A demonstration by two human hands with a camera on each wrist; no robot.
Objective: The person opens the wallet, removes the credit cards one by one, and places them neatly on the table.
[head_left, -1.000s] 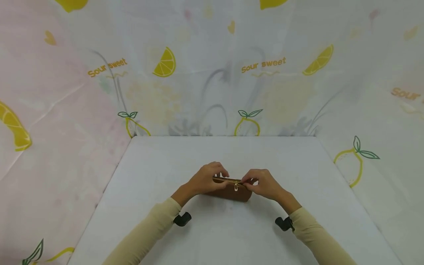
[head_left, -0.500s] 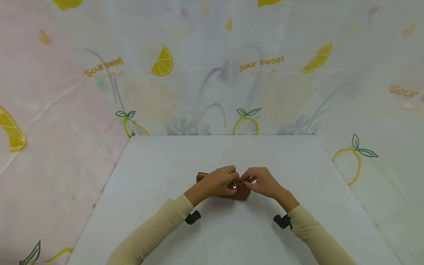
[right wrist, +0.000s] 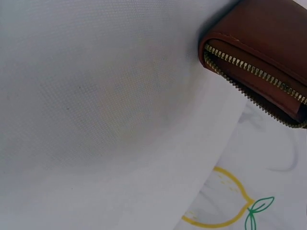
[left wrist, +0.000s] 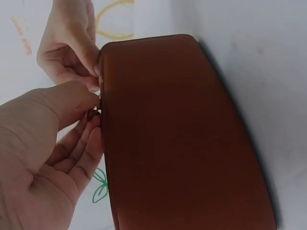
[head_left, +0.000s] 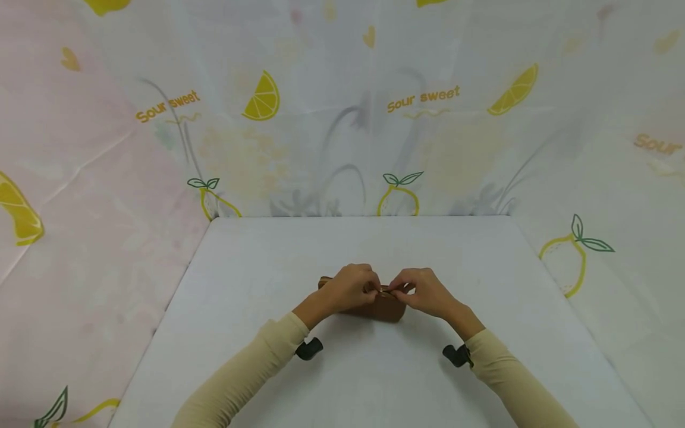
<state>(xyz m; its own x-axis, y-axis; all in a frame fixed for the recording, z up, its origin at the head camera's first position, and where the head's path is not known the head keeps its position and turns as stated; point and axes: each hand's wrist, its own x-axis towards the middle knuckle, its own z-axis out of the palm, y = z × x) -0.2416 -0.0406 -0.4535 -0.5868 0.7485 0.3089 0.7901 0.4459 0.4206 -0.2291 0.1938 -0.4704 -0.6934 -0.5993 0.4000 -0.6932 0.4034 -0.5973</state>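
Observation:
A brown leather zip pouch (head_left: 377, 309) lies on the white table, its zipper along the top edge. My left hand (head_left: 350, 288) pinches the small metal zipper pull (left wrist: 93, 114) between thumb and finger. Close beside it, my right hand (head_left: 426, 292) pinches the pouch's top edge near the right end; in the left wrist view, that right hand (left wrist: 69, 45) is just past the left fingertips. The right wrist view shows the brass zipper teeth (right wrist: 259, 72) parted at one end of the pouch (right wrist: 276, 28). What is inside is hidden, and neither hand appears in that view.
The white table (head_left: 342, 380) spreads around the pouch. A lemon-print cloth (head_left: 321, 148) hangs behind it and along both sides. Black wrist-camera mounts (head_left: 309, 349) sit below both wrists.
My left hand has shifted right along the pouch, from its left part to the zipper pull. The pull hung down at the front before and is now between the fingers. My right hand stays put.

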